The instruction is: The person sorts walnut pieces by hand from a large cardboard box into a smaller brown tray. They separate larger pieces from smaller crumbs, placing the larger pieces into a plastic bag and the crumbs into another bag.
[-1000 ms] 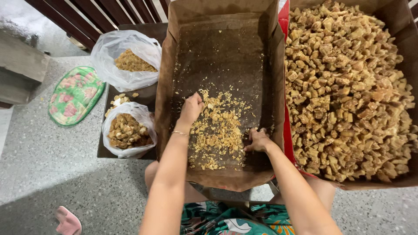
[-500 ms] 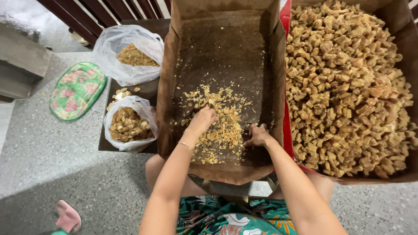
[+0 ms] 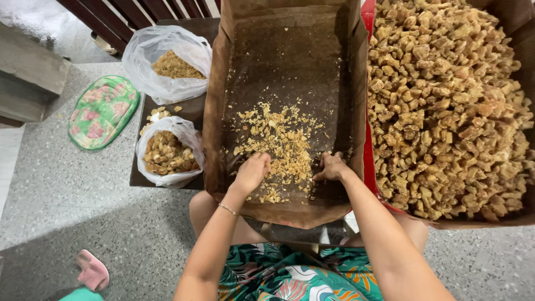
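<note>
Seated person, both forearms reaching fwd into a shallow brown cardboard tray (image 3: 223, 111), stained dark inside. Left hand (image 3: 252, 171) rests fingers curled, palm down, on a thin scatter of pale yellowish crumbs and small broken bits (image 3: 278, 139) in the tray's near-centre; whether it pinches any bits, cannot tell, knuckles hide the fingertips. Thin metal bracelet (image 3: 226, 209) on the left wrist. Right hand (image 3: 331, 166) at the scatter's right edge, near the tray's right wall, fingers bent down onto the tray floor; grip also unclear, nothing visibly lifted. Far half of tray bare apart from specks.

Right of tray, touching it: larger brown cardboard box (image 3: 518, 22) w/ red edge along the shared side, heaped w/ golden-brown cube-shaped chunks (image 3: 446, 100), filling it almost to the rim.

Left of tray, on a dark low board (image 3: 195, 106): two clear plastic bags, mouths open. Far bag (image 3: 167, 61) holds fine tan crumbs; near bag (image 3: 167, 151) holds coarser brown chunks. A few loose bits between them.

Further left on grey speckled floor (image 3: 67, 212): green-and-pink floral oval mat (image 3: 103, 111). Pink slipper (image 3: 92, 270) at lower left. Dark wooden rails (image 3: 139, 14) top left. No labels or signs seen on any package. Person's lap: green floral-print cloth (image 3: 290, 276).
</note>
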